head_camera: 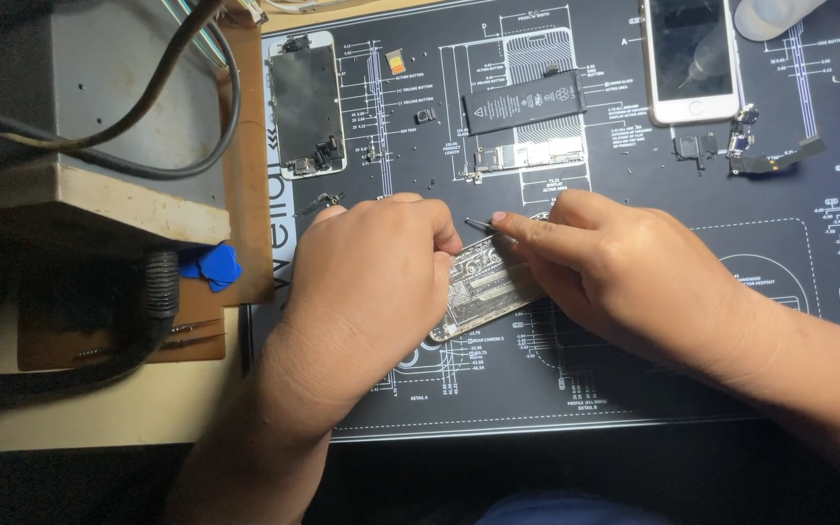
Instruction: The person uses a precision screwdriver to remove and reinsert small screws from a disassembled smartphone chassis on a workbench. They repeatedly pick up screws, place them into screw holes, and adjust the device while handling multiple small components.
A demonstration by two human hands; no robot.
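Observation:
An opened phone body [483, 284] with bare metal insides lies tilted on a dark repair mat [634, 389]. My left hand [371, 267] is curled over its left end and holds it down. My right hand [614, 272] rests on its right end and pinches a thin metal tool [479, 225] whose tip points left, just above the phone's top edge. What lies under my left fingers is hidden.
On the mat's far side lie a detached screen panel [306, 102], a black battery [523, 101], a white phone [689, 58] and small loose parts [765, 156]. A grey box [70, 78] with black cables and blue plastic picks [214, 266] stand to the left.

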